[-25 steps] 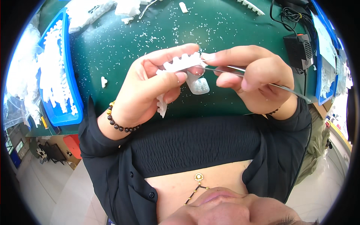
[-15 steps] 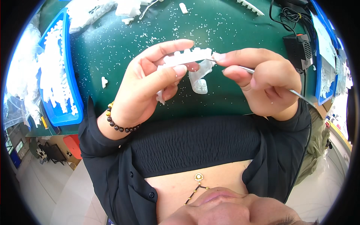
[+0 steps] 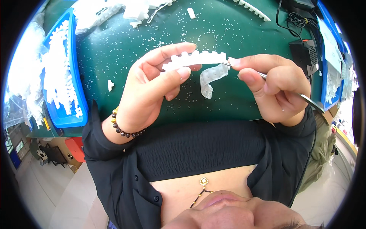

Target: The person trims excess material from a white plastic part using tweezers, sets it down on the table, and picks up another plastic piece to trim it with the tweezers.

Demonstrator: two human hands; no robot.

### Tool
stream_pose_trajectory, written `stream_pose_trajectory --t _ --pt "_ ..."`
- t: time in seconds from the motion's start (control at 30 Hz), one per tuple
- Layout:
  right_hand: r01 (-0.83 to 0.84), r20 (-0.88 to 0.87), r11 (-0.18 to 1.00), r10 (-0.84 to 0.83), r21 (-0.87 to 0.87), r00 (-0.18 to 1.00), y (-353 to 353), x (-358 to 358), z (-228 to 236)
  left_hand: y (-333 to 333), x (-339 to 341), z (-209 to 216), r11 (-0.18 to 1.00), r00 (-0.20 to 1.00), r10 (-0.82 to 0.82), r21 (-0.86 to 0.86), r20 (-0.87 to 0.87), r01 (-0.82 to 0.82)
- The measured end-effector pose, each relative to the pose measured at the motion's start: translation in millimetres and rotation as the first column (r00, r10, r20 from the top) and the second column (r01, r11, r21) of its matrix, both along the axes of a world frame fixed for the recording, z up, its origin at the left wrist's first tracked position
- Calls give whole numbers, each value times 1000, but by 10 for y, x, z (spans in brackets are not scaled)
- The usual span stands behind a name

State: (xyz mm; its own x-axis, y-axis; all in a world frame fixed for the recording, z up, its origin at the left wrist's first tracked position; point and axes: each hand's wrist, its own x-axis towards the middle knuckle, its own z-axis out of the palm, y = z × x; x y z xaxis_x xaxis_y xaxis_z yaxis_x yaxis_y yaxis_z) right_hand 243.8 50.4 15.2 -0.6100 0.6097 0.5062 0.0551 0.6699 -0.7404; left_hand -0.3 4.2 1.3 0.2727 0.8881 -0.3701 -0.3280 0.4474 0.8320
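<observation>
My left hand (image 3: 146, 82) is closed, pinching a white plastic strip (image 3: 196, 58) between thumb and fingers. Small square knobs stand along the strip's upper edge. A slim metal hand tool (image 3: 261, 75) lies in my closed right hand (image 3: 276, 82), its thin tip at the strip's right end. My right fingertips are right beside that end; whether they touch it I cannot tell. Below the strip shows a curved, translucent piece with tooth-like hollows (image 3: 213, 76). It reaches up to the tool tip; whether it hangs there or rests on the table is unclear.
White crumbs dot the green table (image 3: 152, 110). A blue tray (image 3: 70, 121) of white strips stands left, near clear plastic bags (image 3: 23, 84). Loose white pieces and another knobbed strip (image 3: 253, 9) lie at the back. On the right are a black adapter (image 3: 305, 55), cables and a blue bin (image 3: 328, 101).
The white strip has shifted right and shows more of its length. My right hand and the tool have moved slightly right, and the translucent piece has swung right and turned.
</observation>
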Motion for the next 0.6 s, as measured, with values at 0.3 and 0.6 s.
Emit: stream_pose_trajectory --t 0.3,0.6 --pt "-79 -43 996 76 -51 996 3 8 -12 -40 59 7 996 997 3 92 -83 4" --pt "-238 -119 968 246 79 962 40 -36 -77 -54 41 37 934 913 -97 281 -396 221"
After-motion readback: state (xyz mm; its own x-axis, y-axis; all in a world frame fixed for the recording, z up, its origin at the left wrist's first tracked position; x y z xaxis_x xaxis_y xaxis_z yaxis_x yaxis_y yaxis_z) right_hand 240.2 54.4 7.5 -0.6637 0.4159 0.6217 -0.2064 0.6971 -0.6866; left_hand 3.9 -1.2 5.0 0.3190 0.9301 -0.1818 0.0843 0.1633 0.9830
